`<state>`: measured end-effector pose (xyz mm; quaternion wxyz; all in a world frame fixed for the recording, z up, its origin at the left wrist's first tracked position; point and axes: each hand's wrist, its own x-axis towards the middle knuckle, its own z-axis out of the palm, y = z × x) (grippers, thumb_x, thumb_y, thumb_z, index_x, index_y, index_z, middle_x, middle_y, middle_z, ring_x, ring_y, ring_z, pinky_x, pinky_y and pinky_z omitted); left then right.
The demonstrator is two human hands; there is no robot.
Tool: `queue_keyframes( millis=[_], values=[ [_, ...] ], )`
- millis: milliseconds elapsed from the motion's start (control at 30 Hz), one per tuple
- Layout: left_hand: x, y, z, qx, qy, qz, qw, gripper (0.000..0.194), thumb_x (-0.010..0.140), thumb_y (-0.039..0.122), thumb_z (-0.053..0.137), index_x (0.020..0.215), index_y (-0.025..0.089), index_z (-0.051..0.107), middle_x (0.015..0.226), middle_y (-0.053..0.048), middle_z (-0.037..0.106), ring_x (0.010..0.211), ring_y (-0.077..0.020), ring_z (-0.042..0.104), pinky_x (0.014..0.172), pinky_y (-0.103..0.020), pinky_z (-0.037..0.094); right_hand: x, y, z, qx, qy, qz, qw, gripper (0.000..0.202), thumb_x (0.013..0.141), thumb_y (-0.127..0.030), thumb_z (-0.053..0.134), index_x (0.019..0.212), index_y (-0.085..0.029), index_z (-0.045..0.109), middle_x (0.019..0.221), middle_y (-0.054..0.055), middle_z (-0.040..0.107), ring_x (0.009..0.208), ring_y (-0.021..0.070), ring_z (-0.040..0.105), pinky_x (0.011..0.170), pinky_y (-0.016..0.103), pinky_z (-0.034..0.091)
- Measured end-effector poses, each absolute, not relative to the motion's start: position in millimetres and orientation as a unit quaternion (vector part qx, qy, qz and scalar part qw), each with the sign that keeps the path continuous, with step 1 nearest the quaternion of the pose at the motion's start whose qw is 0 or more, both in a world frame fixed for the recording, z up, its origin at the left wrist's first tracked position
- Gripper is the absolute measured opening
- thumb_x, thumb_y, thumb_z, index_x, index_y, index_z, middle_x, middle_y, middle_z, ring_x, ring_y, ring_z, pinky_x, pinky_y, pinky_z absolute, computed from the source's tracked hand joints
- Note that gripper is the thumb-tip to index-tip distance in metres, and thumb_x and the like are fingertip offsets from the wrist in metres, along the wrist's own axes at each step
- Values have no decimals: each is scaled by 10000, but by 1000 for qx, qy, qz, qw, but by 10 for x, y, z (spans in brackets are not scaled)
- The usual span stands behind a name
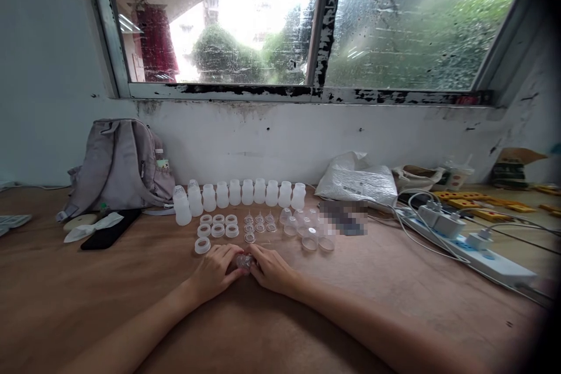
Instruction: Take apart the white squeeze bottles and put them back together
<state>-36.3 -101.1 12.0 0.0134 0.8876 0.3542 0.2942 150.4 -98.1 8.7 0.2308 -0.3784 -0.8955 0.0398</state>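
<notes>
My left hand [215, 269] and my right hand [272, 269] meet low over the table, fingers closed on a small clear bottle nipple [243, 263] between them. Fingers cover part of it, so its full shape is hidden. Just beyond lie more clear nipples [260, 225] in short rows. White screw rings [203, 245] are grouped to their left, and clear domed caps [309, 239] to their right. Behind all these, a row of frosted baby bottles [248, 193] stands upright. At its left end, the bottle [182, 207] has a taller, tapering top.
A grey backpack [118, 163] leans on the wall at left, with a black phone-like slab [110, 231] and a tissue [94, 227] before it. Rightward are a plastic bag [357, 178], a blurred patch [344, 218] and a white power strip [491, 260] with trailing cables.
</notes>
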Motion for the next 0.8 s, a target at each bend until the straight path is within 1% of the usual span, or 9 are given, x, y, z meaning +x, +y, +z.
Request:
queue_keyframes(
  millis=[67,233,433,600,800],
  values=[
    [-346,-1005,115,887,357,291,7,332,766,415,499,1019,200,503,977,-50,590,882,-192,538,776,-320,403,1501,-982,93,-384,-895,41,224,181,780,-131,348,946,-169,410,900,58,544,779,147,516,663,229,357],
    [-336,-1028,110,877,377,298,25,290,765,408,505,961,194,525,932,-49,606,835,-189,539,747,-321,402,1497,-1008,137,-384,-900,37,203,174,785,-132,344,941,-166,414,907,62,533,776,152,512,637,230,352],
    [-381,-1006,110,883,369,288,42,285,764,406,511,956,195,526,927,-41,613,850,-185,532,782,-330,393,1507,-1018,160,-379,-904,47,193,186,815,-148,321,982,-169,401,922,60,526,758,149,515,630,232,351],
    [-421,-967,126,895,352,270,52,335,770,415,501,1026,200,510,949,-51,607,863,-188,527,822,-350,367,1516,-983,114,-363,-901,76,225,201,810,-135,328,995,-176,393,936,60,540,799,152,518,673,232,362],
    [-422,-977,149,903,341,256,53,363,774,428,487,1055,199,503,949,-44,598,902,-190,504,834,-335,363,1541,-928,78,-340,-892,125,270,227,746,-100,369,954,-178,414,859,43,563,767,149,519,680,226,364]
  ],
)
